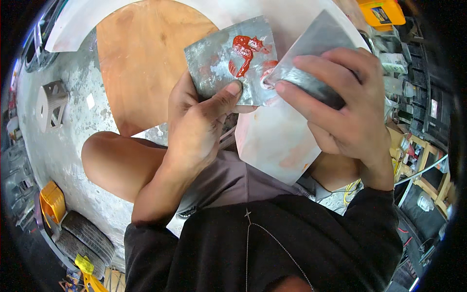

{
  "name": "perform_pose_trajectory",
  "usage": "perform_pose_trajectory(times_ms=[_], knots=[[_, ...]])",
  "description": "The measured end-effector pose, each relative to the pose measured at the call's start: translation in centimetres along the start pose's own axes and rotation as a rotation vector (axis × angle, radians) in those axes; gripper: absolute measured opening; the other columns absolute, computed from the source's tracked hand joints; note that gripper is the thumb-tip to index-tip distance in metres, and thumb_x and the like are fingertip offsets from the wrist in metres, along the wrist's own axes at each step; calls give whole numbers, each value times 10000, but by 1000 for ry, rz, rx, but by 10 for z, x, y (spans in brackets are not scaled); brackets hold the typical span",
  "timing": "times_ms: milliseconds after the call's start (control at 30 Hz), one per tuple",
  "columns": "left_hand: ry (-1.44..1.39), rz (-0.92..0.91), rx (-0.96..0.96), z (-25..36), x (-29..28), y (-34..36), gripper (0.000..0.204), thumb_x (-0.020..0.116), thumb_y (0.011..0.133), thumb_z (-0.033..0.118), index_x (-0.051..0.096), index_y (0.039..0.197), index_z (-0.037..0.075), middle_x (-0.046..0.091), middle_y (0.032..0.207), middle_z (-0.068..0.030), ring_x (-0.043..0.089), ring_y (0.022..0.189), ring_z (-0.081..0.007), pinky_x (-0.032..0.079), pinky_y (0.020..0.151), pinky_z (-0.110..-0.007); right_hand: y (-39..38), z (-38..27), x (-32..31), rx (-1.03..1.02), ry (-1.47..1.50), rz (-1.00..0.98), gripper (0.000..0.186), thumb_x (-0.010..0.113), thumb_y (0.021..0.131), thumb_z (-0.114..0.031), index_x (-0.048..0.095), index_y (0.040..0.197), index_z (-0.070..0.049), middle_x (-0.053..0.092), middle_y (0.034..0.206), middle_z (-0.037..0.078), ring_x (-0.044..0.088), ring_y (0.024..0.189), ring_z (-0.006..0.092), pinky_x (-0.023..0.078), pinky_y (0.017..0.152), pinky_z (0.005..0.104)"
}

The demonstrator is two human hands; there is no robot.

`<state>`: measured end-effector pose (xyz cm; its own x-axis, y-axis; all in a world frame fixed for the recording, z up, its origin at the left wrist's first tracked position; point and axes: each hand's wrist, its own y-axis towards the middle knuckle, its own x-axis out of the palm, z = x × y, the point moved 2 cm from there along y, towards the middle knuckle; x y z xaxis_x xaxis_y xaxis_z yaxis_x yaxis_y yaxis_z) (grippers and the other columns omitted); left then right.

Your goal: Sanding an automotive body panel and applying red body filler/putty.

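My left hand (204, 117) is closed on a square grey metal plate (209, 58), its thumb pressed on the lower edge. Glossy red paste (242, 53) lies in a curved streak on the plate, with a paler smear near the right edge. In my right hand (345, 97) is a wide flat metal filler spreader (316, 39), fingers spread over its face. Its lower left corner meets the plate's right edge, where a blob of whitish-pink paste (265, 80) sits. What lies beneath my right palm is hidden.
Below my hands stands a large white curved panel (282, 141) with pinkish patches. A round-edged wooden board (146, 63) is at left. A grey plastic stool (52, 104) and tyres (87, 236) stand on the floor. An orange case (382, 12) and cluttered shelves (413, 82) line the right.
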<state>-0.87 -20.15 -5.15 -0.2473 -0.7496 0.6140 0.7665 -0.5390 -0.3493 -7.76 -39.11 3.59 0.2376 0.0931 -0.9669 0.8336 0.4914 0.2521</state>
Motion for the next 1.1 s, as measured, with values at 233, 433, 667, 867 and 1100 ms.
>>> perform_pose_trajectory(times_ms=[233, 433, 667, 867, 1100], knots=[[9, 46, 2, 2, 3, 0, 340, 520, 934, -35, 452, 1266, -69, 620, 1161, -178, 657, 1014, -251, 589, 846, -371, 3, 6, 4, 16, 41, 28, 521, 626, 565, -104, 741, 1063, -203, 607, 1168, 46, 521, 969, 293, 455, 834, 385], [-183, -12, -23, 0, -2, 1, 345, 512, 937, -31, 453, 1276, -56, 611, 1177, -176, 652, 1015, -257, 589, 866, -387, -3, 8, 20, 239, 518, 184, 396, 570, 711, -53, 665, 1095, -29, 492, 1267, 237, 511, 1056, 305, 434, 900, 398], [-268, -19, -1, 0, -5, 0, 336, 499, 954, 0, 456, 1286, -31, 585, 1224, -157, 632, 1046, -253, 556, 919, -403, 0, -3, 58, 211, 506, 212, 432, 545, 721, -11, 604, 1148, -25, 391, 1328, 240, 469, 1133, 335, 401, 967, 411], [54, 160, 276, 17, -10, -9, 355, 535, 924, -58, 460, 1270, -39, 603, 1184, -165, 630, 1046, -230, 539, 892, -364, 11, 8, 29, 284, 317, 79, 498, 542, 687, -53, 663, 1169, -83, 490, 1319, 214, 479, 1154, 344, 396, 995, 435], [385, 163, 596, 1, 6, -9, 308, 640, 909, -2, 499, 1183, -8, 629, 1025, -82, 627, 867, -159, 495, 798, -266, 19, -12, 14, 292, 212, -111, 580, 543, 629, -28, 673, 1184, -138, 503, 1298, 191, 490, 1155, 387, 412, 992, 466]])
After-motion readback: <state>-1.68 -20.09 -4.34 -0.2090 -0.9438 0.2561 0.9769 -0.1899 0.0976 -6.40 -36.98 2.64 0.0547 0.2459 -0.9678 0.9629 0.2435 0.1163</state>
